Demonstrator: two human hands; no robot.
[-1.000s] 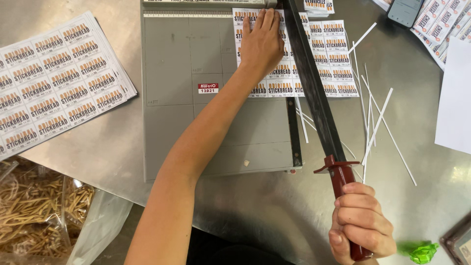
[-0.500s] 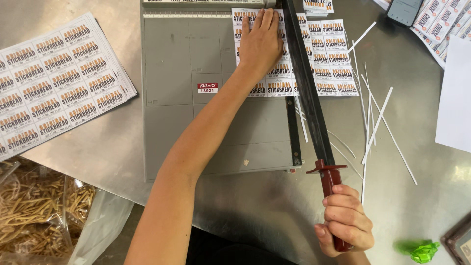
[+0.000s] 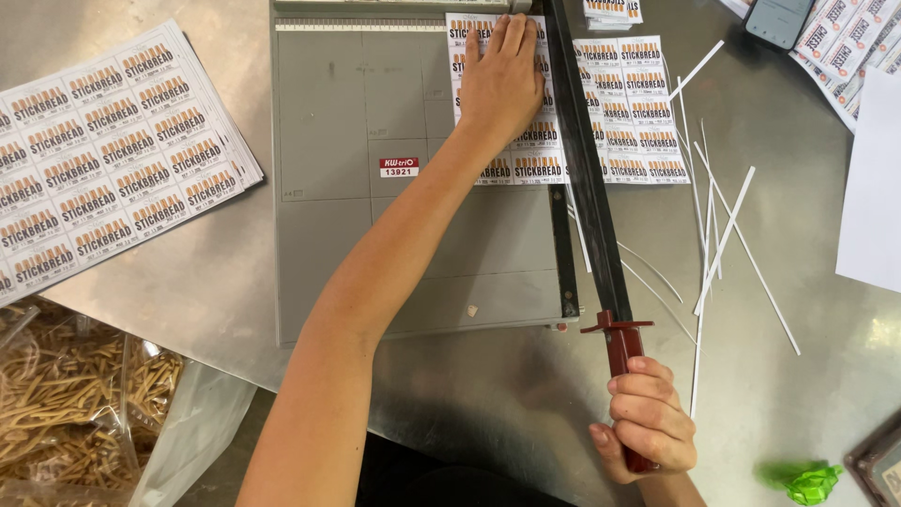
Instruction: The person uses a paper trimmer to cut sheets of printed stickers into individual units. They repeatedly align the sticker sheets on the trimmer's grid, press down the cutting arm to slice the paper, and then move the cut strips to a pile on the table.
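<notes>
We find bare steel worktop (image 3: 488, 394) below the paper cutter (image 3: 375, 244), open for a hand to pass. To the cutter's left, a stack of label sheets (image 3: 103, 160) fills the way; lower left lies a clear bag of sticks (image 3: 84, 404). Right of the blade arm (image 3: 587, 188), scattered paper strips (image 3: 723, 244) and more sheets crowd the surface.

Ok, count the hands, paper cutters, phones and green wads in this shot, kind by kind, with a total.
Hands: 2, left hand and right hand
Paper cutter: 1
Phone: 1
Green wad: 1
Total: 5
</notes>
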